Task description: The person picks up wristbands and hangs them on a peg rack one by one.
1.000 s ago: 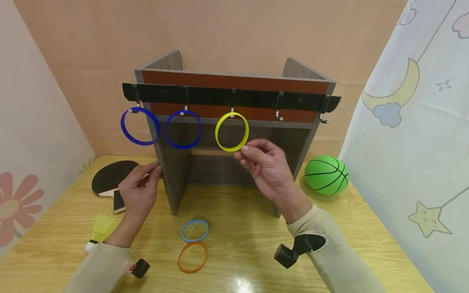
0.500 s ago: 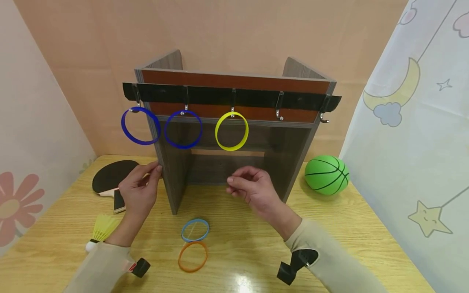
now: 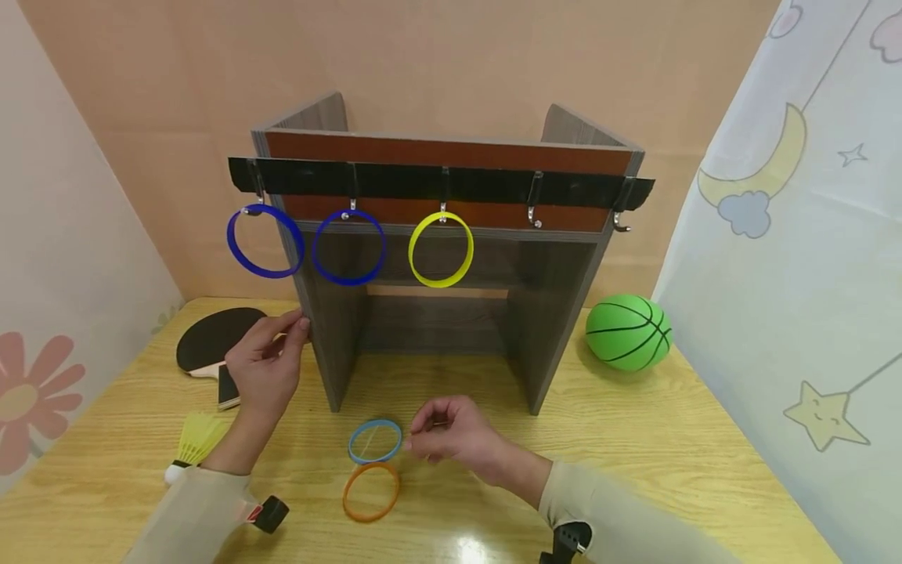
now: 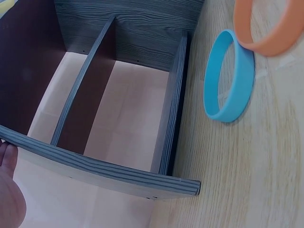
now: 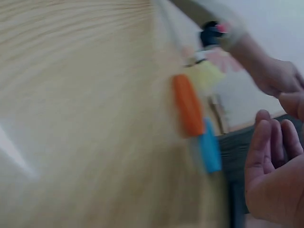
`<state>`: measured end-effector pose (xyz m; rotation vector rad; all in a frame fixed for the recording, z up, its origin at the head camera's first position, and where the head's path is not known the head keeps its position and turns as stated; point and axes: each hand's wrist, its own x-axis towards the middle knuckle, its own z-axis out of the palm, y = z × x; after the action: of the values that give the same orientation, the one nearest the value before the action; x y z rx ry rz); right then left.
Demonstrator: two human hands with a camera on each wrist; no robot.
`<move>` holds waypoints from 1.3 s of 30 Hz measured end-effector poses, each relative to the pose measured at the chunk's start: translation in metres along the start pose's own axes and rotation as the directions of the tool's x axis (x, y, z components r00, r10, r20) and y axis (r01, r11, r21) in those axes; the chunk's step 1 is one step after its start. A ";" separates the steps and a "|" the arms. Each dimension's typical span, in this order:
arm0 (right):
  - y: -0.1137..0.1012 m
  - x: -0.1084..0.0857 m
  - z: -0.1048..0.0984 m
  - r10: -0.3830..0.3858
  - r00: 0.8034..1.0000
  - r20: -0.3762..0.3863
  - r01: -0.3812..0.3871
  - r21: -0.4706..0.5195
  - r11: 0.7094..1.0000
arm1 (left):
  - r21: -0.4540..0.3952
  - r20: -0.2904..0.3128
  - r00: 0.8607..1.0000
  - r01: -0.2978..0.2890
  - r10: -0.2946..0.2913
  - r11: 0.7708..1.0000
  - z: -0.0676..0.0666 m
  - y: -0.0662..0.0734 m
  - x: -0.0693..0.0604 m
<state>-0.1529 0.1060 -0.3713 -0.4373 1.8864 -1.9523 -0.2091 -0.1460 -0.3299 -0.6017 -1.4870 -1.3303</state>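
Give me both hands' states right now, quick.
Left hand: touching the shelf; can't tell whether gripping.
Right hand: open, empty, beside the light blue ring.

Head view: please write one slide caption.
Right hand beside the light-blue ring, left hand at the shelf, three rings on hooks.

Just left of my right hand (image 3: 458,439) lies the light-blue band (image 3: 375,460), with the orange band (image 3: 370,518) left and nearer me. Farther left, my left hand (image 3: 268,368) and forearm block the way. Room opens to my right along the tabletop (image 3: 634,446), and ahead between the shelf's (image 3: 546,321) side panels, under the hanging yellow band (image 3: 441,282).
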 end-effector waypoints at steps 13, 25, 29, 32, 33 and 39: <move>0.033 -0.011 0.014 0.062 0.991 0.118 -0.038 -0.197 0.980 | -0.043 -0.002 1.000 0.019 -0.019 0.999 0.000 -0.001 -0.002; 0.034 -0.008 0.027 0.105 0.994 -0.026 -0.108 -0.257 0.960 | -0.060 0.003 0.999 0.032 -0.032 0.998 0.000 0.001 0.000; 0.033 -0.005 0.032 0.150 0.984 -0.095 -0.168 -0.225 0.960 | -0.081 0.004 0.999 0.047 -0.047 0.996 -0.001 0.001 -0.001; 0.033 -0.003 0.034 0.158 0.979 -0.127 -0.185 -0.231 0.955 | -0.090 0.005 0.999 0.045 -0.045 0.995 -0.001 -0.001 -0.001; 0.033 -0.002 0.034 0.159 0.978 -0.135 -0.187 -0.237 0.953 | -0.088 0.004 0.999 0.040 -0.040 0.995 -0.001 -0.001 -0.001; 0.031 0.003 0.035 0.175 0.974 -0.146 -0.211 -0.278 0.937 | -0.083 0.001 1.000 0.020 -0.020 0.996 0.000 -0.001 0.000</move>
<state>-0.1366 0.0736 -0.4010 -0.2078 2.2146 -1.6107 -0.2097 -0.1463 -0.3304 -0.6420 -1.4465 -1.4129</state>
